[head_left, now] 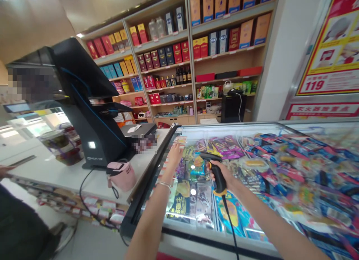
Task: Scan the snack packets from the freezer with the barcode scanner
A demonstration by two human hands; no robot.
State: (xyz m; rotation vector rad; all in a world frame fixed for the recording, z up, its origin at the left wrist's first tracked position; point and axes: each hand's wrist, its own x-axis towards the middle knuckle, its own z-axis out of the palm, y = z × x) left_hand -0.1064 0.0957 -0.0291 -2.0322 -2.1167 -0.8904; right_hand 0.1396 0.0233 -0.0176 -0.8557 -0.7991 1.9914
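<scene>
My right hand (224, 176) is wrapped round the grip of a black and yellow barcode scanner (219, 178). The scanner's head points left over the glass-topped freezer (151, 194), and its cable hangs toward me. My left hand (175, 152), a bracelet on its wrist, reaches to the freezer's far left part. Its fingers look stretched out beside orange and white labels (182, 139); whether they touch them I cannot tell. Beneath the glass lie colourful packets, among them purple packets (226, 147) and a blue packet (231, 215).
Left of the freezer, a white counter (64, 176) holds a black checkout terminal (94, 140), a pink cup-like container (122, 176) and stacked tubs (63, 144). A person in dark clothing (19, 222) is at the left edge. Shelves of boxes (174, 52) stand behind.
</scene>
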